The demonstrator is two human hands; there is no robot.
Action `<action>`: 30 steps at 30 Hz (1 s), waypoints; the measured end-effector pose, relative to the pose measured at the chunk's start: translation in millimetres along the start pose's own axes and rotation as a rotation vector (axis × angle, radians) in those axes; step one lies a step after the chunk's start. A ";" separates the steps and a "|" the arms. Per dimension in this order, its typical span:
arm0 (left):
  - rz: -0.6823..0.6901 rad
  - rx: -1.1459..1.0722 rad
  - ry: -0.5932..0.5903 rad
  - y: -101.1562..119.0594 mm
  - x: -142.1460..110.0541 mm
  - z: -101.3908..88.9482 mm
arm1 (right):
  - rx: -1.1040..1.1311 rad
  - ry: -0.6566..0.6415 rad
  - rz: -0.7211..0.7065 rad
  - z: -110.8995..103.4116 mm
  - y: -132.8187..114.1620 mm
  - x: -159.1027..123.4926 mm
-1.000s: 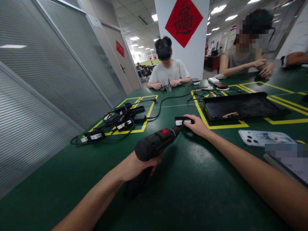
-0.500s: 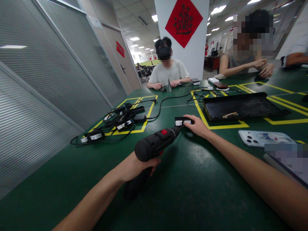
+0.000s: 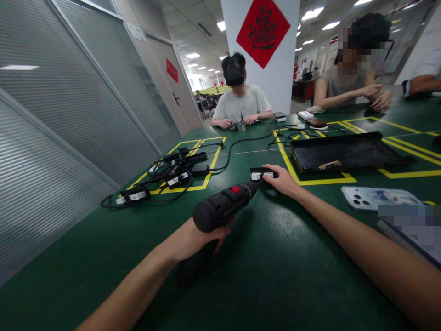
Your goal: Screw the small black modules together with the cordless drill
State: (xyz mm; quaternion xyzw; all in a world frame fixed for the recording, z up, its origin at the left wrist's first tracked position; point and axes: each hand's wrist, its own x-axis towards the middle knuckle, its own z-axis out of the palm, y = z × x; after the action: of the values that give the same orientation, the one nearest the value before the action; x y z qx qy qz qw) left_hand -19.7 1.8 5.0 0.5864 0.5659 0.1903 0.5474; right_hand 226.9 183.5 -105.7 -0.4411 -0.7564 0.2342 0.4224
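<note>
My left hand (image 3: 193,240) is closed round the grip of a black electric screwdriver (image 3: 220,209) with a red switch. Its tip points at a small black power adapter (image 3: 261,174) with a white label, lying on the green table (image 3: 262,276). My right hand (image 3: 283,180) rests on the adapter's right end, fingers closed over it and holding it down.
A pile of black adapters with cables (image 3: 172,172) lies in a yellow-taped square to the left. A black tray (image 3: 347,154) sits at right, a phone (image 3: 377,197) in front of it. Two people (image 3: 241,103) sit at the far side, working with their hands. A slatted glass wall runs along the left.
</note>
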 end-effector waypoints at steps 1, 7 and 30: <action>-0.001 0.002 0.003 -0.6 0.2 -0.1 | 0.000 0.000 0.000 0.1 0.0 0.1; 0.009 -0.015 0.005 -1.7 1.4 0.9 | -0.001 -0.001 -0.001 -0.4 -0.3 -0.3; 0.035 -0.029 -0.007 1.1 1.2 1.8 | 0.000 -0.002 -0.006 0.4 2.4 0.5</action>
State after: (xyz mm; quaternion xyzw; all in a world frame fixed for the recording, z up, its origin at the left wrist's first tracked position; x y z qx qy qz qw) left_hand -17.4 2.3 4.9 0.5887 0.5508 0.2060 0.5546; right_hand 227.6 185.1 -107.4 -0.4387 -0.7581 0.2333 0.4224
